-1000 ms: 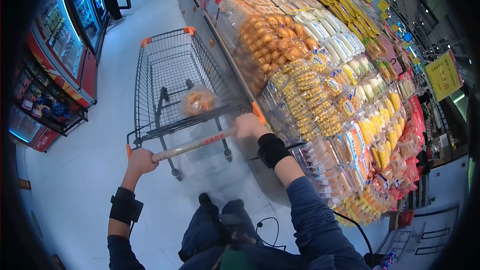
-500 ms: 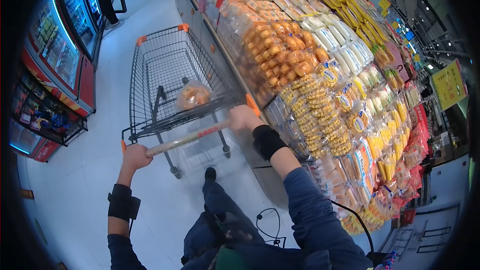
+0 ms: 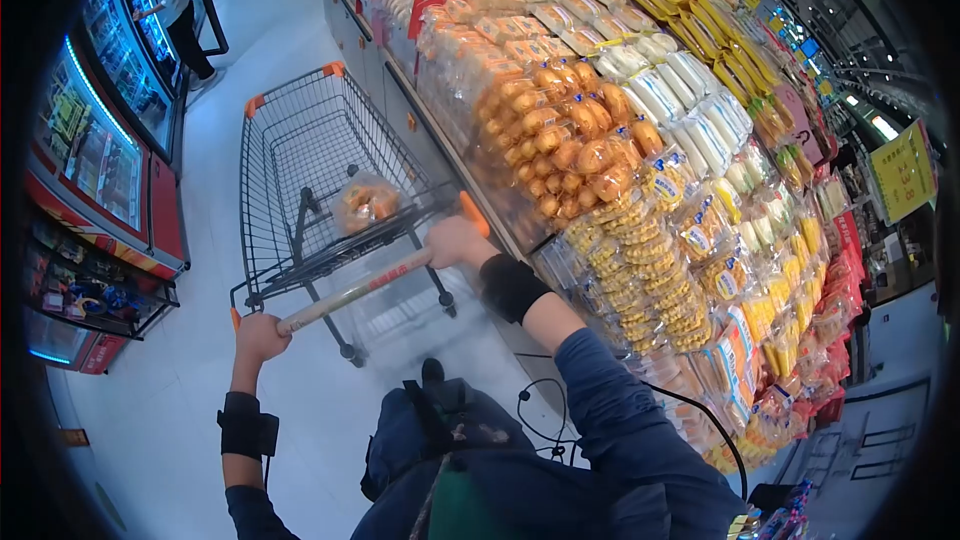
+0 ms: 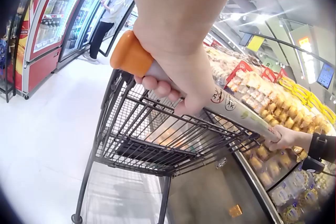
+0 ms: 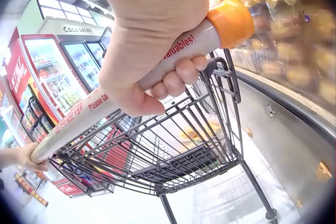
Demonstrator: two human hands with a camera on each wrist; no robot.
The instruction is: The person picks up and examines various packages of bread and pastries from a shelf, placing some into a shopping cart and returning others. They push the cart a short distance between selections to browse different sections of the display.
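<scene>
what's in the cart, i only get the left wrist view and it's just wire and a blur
Observer: The head view shows one clear bag of orange-brown buns lying in the cart, near the handle end.
Operator: is my right hand on the bar properly
Observer: Yes. The right wrist view shows the right hand wrapped round the handle just inside its orange end cap.
Operator: and the left
Observer: The left hand grips the other end of the bar, beside the other orange cap.
Operator: anyone ahead
Observer: One person stands at the drink coolers far up the aisle, left of the cart.
</scene>
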